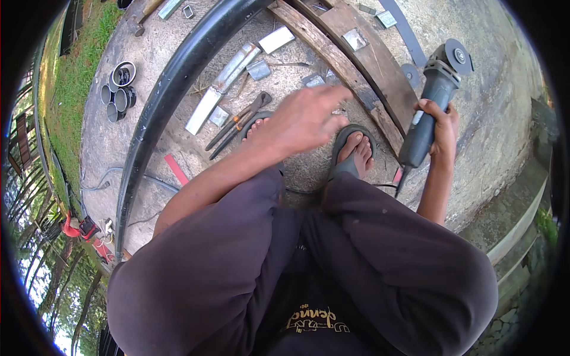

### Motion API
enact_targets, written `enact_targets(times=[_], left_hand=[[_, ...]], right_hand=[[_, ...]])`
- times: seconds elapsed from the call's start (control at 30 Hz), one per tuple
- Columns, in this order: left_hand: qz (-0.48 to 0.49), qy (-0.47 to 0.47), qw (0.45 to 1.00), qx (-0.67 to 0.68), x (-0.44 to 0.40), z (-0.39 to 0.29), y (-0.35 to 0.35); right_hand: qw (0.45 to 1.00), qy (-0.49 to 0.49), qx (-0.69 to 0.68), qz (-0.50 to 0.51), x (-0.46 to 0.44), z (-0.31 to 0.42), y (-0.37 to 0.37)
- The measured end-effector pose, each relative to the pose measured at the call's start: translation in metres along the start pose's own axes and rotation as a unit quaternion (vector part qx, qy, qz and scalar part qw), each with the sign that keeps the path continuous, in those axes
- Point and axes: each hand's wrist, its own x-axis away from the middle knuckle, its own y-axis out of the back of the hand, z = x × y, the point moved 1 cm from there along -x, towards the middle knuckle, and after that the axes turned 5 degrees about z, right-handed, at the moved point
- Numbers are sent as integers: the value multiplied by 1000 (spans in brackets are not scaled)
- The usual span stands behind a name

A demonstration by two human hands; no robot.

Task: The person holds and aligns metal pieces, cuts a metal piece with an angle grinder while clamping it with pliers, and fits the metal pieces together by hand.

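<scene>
My right hand (440,127) is wrapped round the dark body of an angle grinder (428,115), whose cutting disc (458,55) points up and away at the right. Its cord leaves the lower end of the body. My left hand (314,115) reaches across the middle, above the ground between my feet, fingers apart and curved, with nothing visible in it. Beyond that hand lie wooden planks (332,52). Tongs with orange marks (237,123) rest on the concrete to its left, beside a long metal tube (222,86).
A long curved black pipe (169,89) arcs across the left side. Short ring-shaped pipe pieces (123,89) stand at the far left. Small metal offcuts (355,40) lie on and around the planks. A hammer (138,24) is at the top left. A grey cable (151,179) crosses the ground.
</scene>
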Motion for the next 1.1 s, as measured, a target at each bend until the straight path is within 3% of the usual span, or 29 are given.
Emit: enact_targets(times=[0.07, 0.2, 0.33, 0.47, 0.7, 0.8, 0.97, 1.1], left_hand=[[-74, 66, 993, -56, 12, 30, 15], [-167, 72, 970, -160, 35, 75, 28], [-157, 34, 967, -196, 32, 91, 20], [-143, 19, 970, -196, 21, 87, 5], [-151, 0, 967, -203, 5, 84, -12], [-165, 17, 952, -258, 6, 84, -6], [-205, 48, 892, -399, 19, 107, 17], [-167, 46, 885, -433, 28, 128, 19]], right_hand=[[995, -1, 98, -25, -23, -8, 46], [943, 7, 322, -81, -53, -12, 113], [961, -22, 275, -9, -75, -49, 146], [969, -13, 245, -14, -82, -73, 155], [897, -13, 435, -73, -87, -84, 164], [829, -1, 546, -119, -83, -83, 153], [814, 22, 563, -140, -80, -93, 149], [821, 25, 552, -145, -80, -96, 149]])
